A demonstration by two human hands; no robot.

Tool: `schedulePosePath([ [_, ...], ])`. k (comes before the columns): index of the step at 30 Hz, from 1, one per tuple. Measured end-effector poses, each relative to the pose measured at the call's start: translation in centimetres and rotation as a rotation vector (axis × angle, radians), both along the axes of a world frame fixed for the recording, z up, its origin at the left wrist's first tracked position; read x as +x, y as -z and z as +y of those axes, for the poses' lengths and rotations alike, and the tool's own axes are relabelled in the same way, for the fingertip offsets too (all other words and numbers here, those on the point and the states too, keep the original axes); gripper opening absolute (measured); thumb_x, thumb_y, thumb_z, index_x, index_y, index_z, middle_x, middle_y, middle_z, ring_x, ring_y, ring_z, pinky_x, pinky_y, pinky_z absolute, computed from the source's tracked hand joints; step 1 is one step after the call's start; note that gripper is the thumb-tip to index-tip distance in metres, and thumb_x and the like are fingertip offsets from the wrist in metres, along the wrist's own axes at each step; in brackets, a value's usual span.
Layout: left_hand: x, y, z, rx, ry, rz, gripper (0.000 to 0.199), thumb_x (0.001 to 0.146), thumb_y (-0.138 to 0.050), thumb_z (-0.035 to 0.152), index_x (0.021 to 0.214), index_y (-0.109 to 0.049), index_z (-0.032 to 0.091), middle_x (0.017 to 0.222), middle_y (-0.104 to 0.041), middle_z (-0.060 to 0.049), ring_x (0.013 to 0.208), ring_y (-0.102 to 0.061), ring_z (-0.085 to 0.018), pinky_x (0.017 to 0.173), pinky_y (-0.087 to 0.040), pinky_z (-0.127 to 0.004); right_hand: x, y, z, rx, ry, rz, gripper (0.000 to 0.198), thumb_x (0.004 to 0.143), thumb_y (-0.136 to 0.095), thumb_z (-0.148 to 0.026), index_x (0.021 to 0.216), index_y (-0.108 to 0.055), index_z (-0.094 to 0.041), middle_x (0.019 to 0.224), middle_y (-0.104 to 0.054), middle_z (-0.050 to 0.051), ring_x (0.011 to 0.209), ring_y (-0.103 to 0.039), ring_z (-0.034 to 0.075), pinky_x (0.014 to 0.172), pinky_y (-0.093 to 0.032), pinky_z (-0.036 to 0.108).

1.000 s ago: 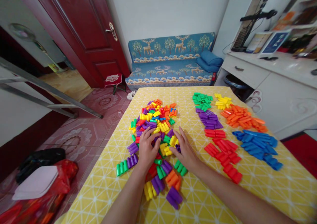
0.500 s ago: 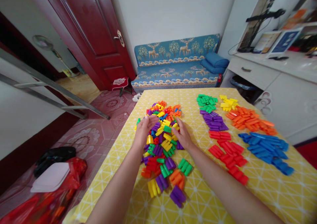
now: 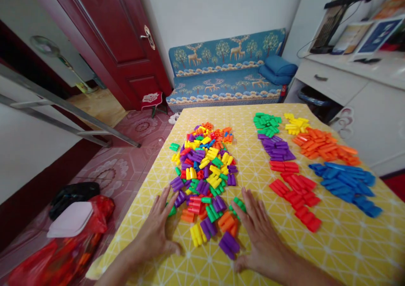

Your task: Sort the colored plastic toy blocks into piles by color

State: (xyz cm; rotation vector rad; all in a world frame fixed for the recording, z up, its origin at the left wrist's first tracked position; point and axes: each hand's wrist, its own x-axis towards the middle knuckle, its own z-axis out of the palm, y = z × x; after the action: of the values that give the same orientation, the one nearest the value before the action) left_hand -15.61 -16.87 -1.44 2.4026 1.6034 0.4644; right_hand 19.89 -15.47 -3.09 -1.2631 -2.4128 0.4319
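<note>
Both my hands flank the near end of a mixed heap of coloured plastic building blocks [image 3: 202, 174], each made of joined tubes. My left hand [image 3: 156, 225] is on the left side, fingers spread, its fingertips near a green block [image 3: 172, 210] and purple ones. On the right, my right hand [image 3: 257, 231] is spread with nothing held, its index finger reaching over a green block [image 3: 239, 202]. Between the hands lie a yellow block [image 3: 198, 235], a purple block [image 3: 229, 245] and an orange block [image 3: 228, 222].
Sorted piles lie on the table's right: green [image 3: 267, 123], purple [image 3: 276, 147], yellow [image 3: 296, 124], orange [image 3: 324, 144], red [image 3: 297, 189] and blue [image 3: 348, 187]. Beyond the yellow tablecloth [image 3: 152, 263] stands a blue sofa [image 3: 218, 83]; a white cabinet [image 3: 363, 109] is at right.
My hands have drawn back from the middle of the heap toward me and lowered beside its near end. The view has shifted slightly.
</note>
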Motion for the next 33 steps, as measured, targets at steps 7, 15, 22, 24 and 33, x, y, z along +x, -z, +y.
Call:
schedulePosePath([
  [7, 6.4, -0.3, 2.2, 0.107, -0.051, -0.166, 0.114, 0.065, -0.075, 0.064, 0.154, -0.013, 0.031, 0.162, 0.008, -0.015, 0.147, -0.004, -0.043, 0.113, -0.025, -0.062, -3.0, -0.1, 6.3, 0.070, 0.049, 0.087, 0.138, 0.047, -0.086, -0.059, 0.155, -0.007, -0.027, 0.159, 0.021, 0.015, 0.145, 0.009, 0.047, 0.109, -0.015, 0.071],
  [15, 8.6, -1.2, 9.8, 0.245, -0.046, -0.158, 0.082, 0.078, -0.067, 0.056, 0.148, -0.035, 0.028, 0.163, -0.004, -0.012, 0.148, -0.009, -0.039, 0.117, -0.017, -0.058, -4.3, 0.0, 12.9, 0.170, 0.189, 0.256, 0.109, 0.070, -0.072, -0.060, 0.154, -0.013, -0.024, 0.162, 0.007, 0.015, 0.147, 0.001, 0.044, 0.111, -0.018, 0.067],
  [22, 7.6, -1.9, 16.6, 0.394, -0.406, -0.134, 0.071, 0.084, -0.057, 0.059, 0.144, -0.043, 0.024, 0.162, -0.010, -0.013, 0.149, -0.006, -0.035, 0.118, -0.006, -0.058, -5.2, 0.4, 17.8, 0.189, 0.430, 0.341, 0.083, 0.082, -0.056, -0.064, 0.147, -0.033, -0.018, 0.156, -0.024, 0.020, 0.144, -0.017, 0.043, 0.108, -0.022, 0.067],
  [24, 6.1, -1.7, 18.2, 0.386, -0.630, -0.183, 0.069, 0.086, -0.054, 0.058, 0.144, -0.042, 0.024, 0.162, -0.012, -0.014, 0.149, -0.004, -0.037, 0.116, -0.005, -0.062, -5.3, 0.5, 18.8, 0.206, 0.464, 0.332, 0.079, 0.082, -0.055, -0.064, 0.144, -0.038, -0.018, 0.153, -0.031, 0.019, 0.142, -0.023, 0.042, 0.108, -0.022, 0.067],
  [33, 3.9, -1.0, 23.9, 0.023, -0.543, -0.652, 0.065, 0.080, -0.058, 0.064, 0.125, -0.061, 0.018, 0.133, -0.059, -0.016, 0.126, -0.053, -0.030, 0.109, -0.035, -0.046, -5.8, 0.6, 20.6, 0.243, 0.416, 0.313, 0.079, 0.079, -0.059, -0.064, 0.141, -0.045, -0.017, 0.150, -0.037, 0.018, 0.137, -0.033, 0.037, 0.110, -0.027, 0.058],
])
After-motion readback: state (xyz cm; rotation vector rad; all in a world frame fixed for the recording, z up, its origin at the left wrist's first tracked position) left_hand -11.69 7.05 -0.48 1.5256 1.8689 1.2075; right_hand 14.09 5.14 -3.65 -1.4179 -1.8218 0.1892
